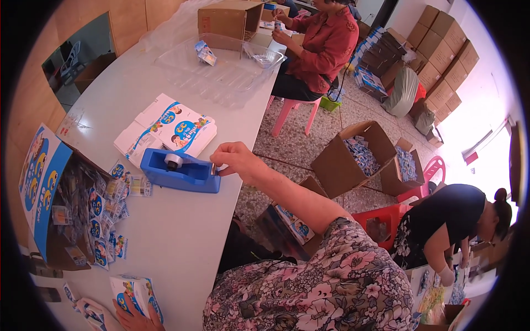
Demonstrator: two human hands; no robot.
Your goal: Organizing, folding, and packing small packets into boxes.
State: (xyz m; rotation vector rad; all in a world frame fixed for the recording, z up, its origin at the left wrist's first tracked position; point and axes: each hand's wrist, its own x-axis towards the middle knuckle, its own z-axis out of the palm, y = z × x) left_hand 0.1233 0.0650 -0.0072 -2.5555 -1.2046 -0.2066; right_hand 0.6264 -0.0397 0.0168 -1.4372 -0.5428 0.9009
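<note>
At frame centre, our right hand (236,159) pinches fingers together at the blue tape dispenser (179,171) cutter, near the table edge (234,182); our left hand (132,317), lower left, clamps a small carton (132,291).

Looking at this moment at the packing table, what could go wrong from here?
The right hand has its fingertips at the cutter end of the blue tape dispenser, so a nick from the blade seems possible. The left hand steadies a small printed carton near the table's lower edge, where it could slip off. Loose sachets spilling from the open box might get swept aside.
</note>
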